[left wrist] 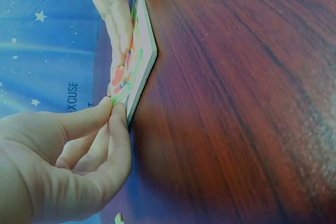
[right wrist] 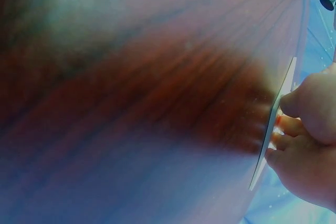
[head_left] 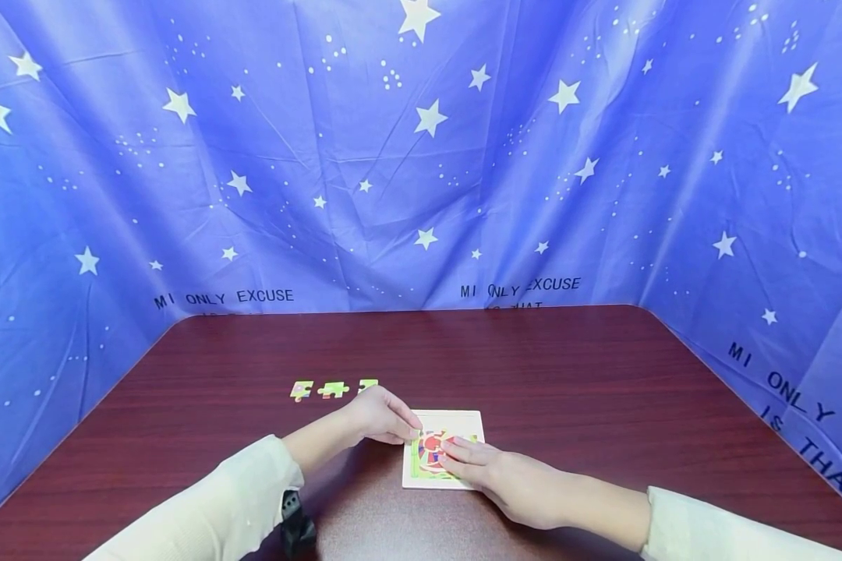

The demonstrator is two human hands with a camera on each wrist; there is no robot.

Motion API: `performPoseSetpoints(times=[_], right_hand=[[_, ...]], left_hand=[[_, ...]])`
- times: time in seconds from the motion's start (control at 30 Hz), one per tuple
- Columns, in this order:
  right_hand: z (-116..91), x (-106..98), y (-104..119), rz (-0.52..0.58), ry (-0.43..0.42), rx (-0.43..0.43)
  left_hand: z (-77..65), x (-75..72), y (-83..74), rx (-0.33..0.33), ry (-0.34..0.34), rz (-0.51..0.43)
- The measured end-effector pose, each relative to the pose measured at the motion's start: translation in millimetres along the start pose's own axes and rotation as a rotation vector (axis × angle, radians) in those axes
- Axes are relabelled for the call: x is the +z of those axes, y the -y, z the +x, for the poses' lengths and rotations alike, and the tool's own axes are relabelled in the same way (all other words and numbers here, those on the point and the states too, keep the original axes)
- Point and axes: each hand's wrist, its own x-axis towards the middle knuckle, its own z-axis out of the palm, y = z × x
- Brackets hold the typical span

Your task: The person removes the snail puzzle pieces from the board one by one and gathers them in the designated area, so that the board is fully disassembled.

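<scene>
1. Left hand (head_left: pixel 380 414): thumb and finger pinch the left edge of the puzzle tray (head_left: pixel 449 418); their exact hold is hard to make out.
2. Right hand (head_left: pixel 512 477): extended fingers cover part of the picture (head_left: pixel 424 461) inside.
3. Tray on the surface (head_left: pixel 568 374); left hand partly hides one loose piece (head_left: pixel 368 383).

Reads "MI ONLY EXCUSE" in black capitals low on the blue cloth (head_left: pixel 365 132), at left and again near the middle, above a second line mostly hidden behind the table (head_left: pixel 421 343), with "THAT" just discernible under the middle one. Runs larger and slanting down the right side as "MI ONLY E", cut off there, over "IS THAT". Appears sideways as "XCUSE" in the left wrist view, "CUS" in the right.
</scene>
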Motion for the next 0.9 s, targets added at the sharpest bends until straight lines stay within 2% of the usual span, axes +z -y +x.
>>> performPoseSetpoints(times=[0.37, 0.9], right_hand=[[-0.9, -0.4, 0.1, 0.013, 0.012, 0.018], [-0.2, -1.4, 1.3, 0.035, 0.04, 0.054]], left_hand=[[3.7, -2.2, 0.3, -0.07, 0.058, -0.061], [-1.5, 3.4, -2.9, -0.042, -0.032, -0.014]])
